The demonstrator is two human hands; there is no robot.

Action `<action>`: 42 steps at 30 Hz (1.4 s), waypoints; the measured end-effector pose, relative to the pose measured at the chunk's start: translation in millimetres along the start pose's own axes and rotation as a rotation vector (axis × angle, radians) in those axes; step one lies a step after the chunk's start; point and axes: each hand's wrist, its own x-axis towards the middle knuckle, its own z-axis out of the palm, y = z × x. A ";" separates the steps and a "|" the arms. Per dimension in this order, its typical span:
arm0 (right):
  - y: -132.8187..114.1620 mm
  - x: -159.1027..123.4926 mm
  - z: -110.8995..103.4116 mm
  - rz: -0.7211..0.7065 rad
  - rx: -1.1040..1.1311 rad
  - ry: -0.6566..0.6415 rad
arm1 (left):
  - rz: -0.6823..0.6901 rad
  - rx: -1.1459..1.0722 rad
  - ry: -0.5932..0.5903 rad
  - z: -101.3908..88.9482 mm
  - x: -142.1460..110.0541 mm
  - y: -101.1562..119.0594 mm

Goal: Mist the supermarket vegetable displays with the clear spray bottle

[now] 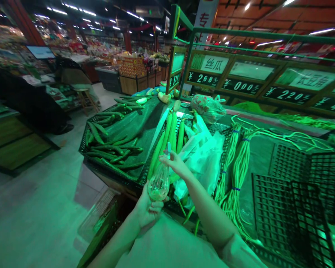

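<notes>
My left hand (147, 210) is closed around the bottom of a clear plastic bottle (159, 180), held upright in front of me. My right hand (175, 162) pinches the bottle's pale cap at the top. Just behind the bottle lie several long pale green loofah gourds (171, 132) on a black crate stand, beside crumpled plastic bags (203, 156).
Dark cucumbers (108, 147) fill the black crate to the left. Bundles of long beans (237, 167) lie to the right, with empty black crates (293, 193) beyond. Price boards (241, 86) line a green frame behind. Open floor (39, 201) spreads left; a stool (82, 97) stands farther back.
</notes>
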 end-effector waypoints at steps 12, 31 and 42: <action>-12.9 42.4 -29.7 -0.079 -0.021 -0.012 | 0.038 0.035 -0.185 19.3 42.3 27.7; -19.0 4.2 -53.0 -0.061 -0.024 0.087 | -0.094 0.227 -0.161 11.9 54.0 7.5; 2.9 -38.0 -41.5 -0.005 -0.064 -0.009 | -0.106 0.297 -0.046 -19.7 30.4 -29.4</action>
